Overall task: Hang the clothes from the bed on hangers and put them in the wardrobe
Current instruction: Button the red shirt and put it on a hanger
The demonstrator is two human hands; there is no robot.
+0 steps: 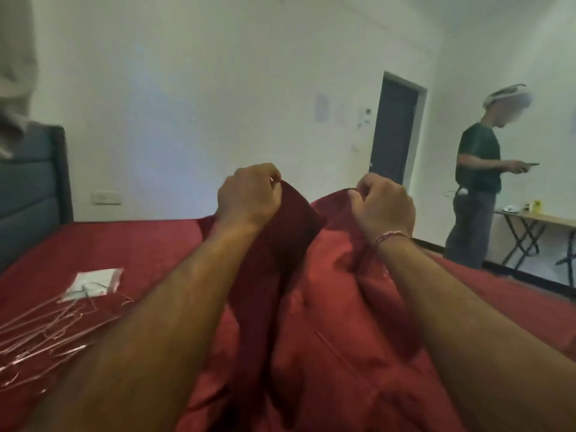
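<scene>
A shiny red garment (327, 322) is lifted up in front of me above the red bed (124, 244). My left hand (247, 194) pinches its upper edge on the left, where a darker red part folds over. My right hand (385, 207), with a bracelet at the wrist, grips the upper edge on the right. The garment hangs down between my forearms and hides the bed below it. A heap of thin pink wire hangers (46, 332) lies on the bed at the left, apart from both hands.
A clear plastic bag (93, 283) lies beside the hangers. A grey headboard (31, 198) stands at the left, pale fabric (15, 73) hanging above it. At the right a person (477, 188) stands by a folding table (536, 226). A dark door (394, 132) is behind.
</scene>
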